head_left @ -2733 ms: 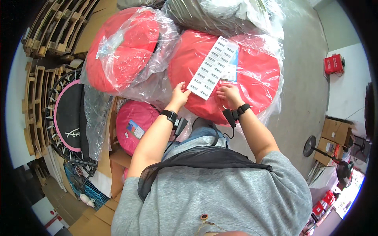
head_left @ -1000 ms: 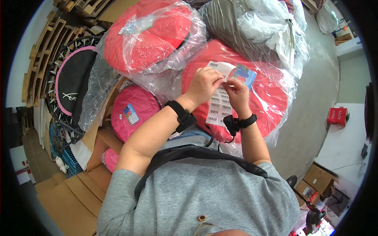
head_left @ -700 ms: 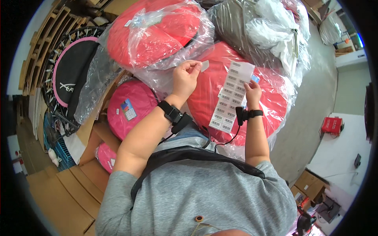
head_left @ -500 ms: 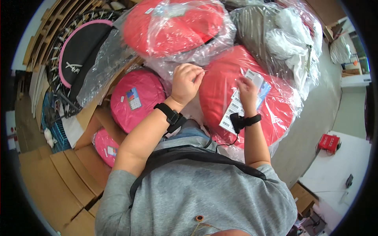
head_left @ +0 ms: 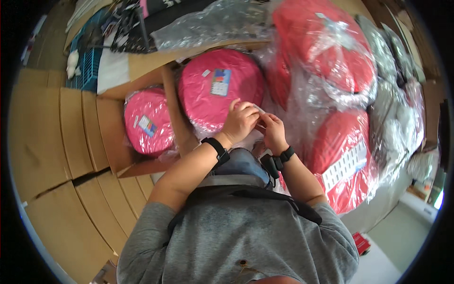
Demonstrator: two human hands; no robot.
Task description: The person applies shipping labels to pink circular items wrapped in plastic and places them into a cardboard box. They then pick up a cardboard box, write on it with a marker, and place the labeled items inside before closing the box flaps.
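My left hand (head_left: 240, 122) and my right hand (head_left: 272, 128) meet in front of my chest, fingertips pinched together on a small white sticker label (head_left: 259, 109). They hover over the edge of a large round pink bag (head_left: 208, 102) wrapped in clear plastic, which carries a blue tag (head_left: 220, 81). A white sheet of labels (head_left: 347, 165) lies on a red plastic-wrapped bag (head_left: 333, 137) to my right, apart from both hands. Both wrists wear black bands.
A smaller pink bag (head_left: 146, 125) sits in an open cardboard box (head_left: 172, 109) to the left. Flat cardboard sheets (head_left: 52, 142) are stacked at far left. Another red bag (head_left: 321, 47) and grey wrapped bundles (head_left: 395, 118) crowd the right. A blue crate (head_left: 85, 57) stands at the back.
My view swung left toward the pink bags. My right hand let go of the label sheet, which now rests on the red bag. Both hands came together on one small label.
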